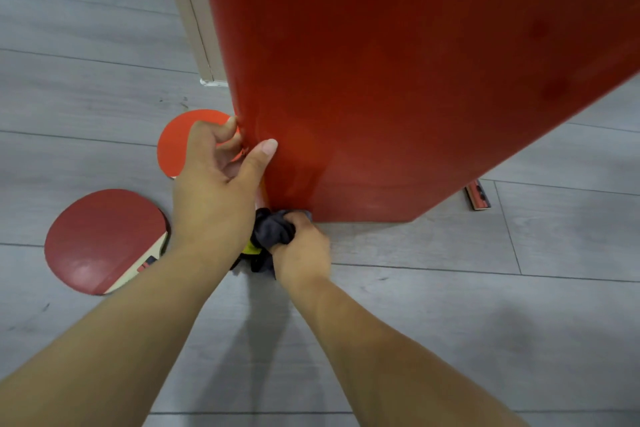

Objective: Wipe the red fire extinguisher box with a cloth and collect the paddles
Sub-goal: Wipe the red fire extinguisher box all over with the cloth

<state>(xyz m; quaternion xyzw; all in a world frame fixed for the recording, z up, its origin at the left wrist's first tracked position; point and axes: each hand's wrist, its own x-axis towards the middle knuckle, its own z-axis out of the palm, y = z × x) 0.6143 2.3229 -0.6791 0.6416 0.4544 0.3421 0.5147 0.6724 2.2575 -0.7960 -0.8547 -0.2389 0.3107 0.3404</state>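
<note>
The tall red fire extinguisher box (pixel 398 80) stands on the grey floor and fills the upper right. My left hand (pixel 214 191) grips its left front corner edge, thumb on the front face and fingers curled round the side. My right hand (pixel 301 246) grips a bunched dark grey cloth (pixel 273 229) against the bottom corner of the box. A dark red paddle (pixel 100 236) lies flat on the floor at the left. A brighter red paddle (pixel 178 142) lies behind my left hand, partly hidden. A third paddle's handle (pixel 478 196) pokes out behind the box at the right.
A beige door frame (pixel 194 17) runs up behind the box at the top left. Something yellow (pixel 250 247) shows under the cloth near the box's base. Grey plank flooring (pixel 450 305) surrounds the box.
</note>
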